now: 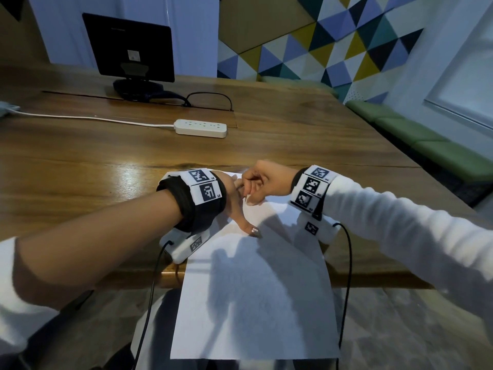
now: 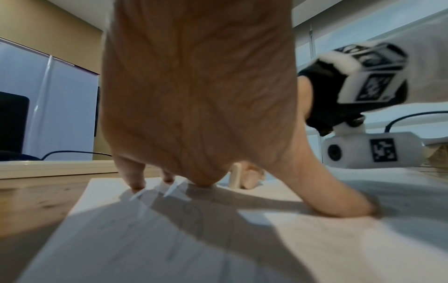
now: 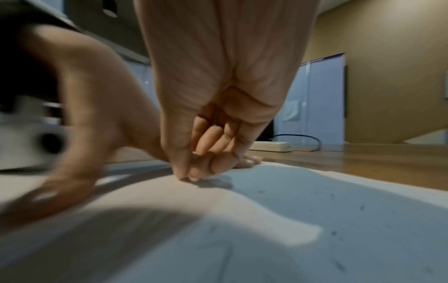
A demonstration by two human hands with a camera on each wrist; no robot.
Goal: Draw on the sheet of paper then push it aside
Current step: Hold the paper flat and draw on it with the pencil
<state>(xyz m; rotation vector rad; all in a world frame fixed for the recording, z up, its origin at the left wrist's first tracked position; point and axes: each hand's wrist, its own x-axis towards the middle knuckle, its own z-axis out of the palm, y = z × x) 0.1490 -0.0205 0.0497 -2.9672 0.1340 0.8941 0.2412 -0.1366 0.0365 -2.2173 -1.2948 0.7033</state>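
Wood table (image 1: 80, 156) w/ monitor (image 1: 130, 46), power strip (image 1: 200, 128); triangle-patterned wall (image 1: 333, 44); green bench (image 1: 416, 134).

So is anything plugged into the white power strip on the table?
No: in the head view the power strip shows only bare sockets, with just its own white cord running off to the left.

left wristband (image 1: 202, 189): square coded markers, tiny corner labels "L4" and "L5" | right wristband (image 1: 310, 188): coded markers, corner labels too small to read | monitor (image 1: 130, 46) back: white sticker, unreadable | paper (image 1: 256, 289): no legible writing
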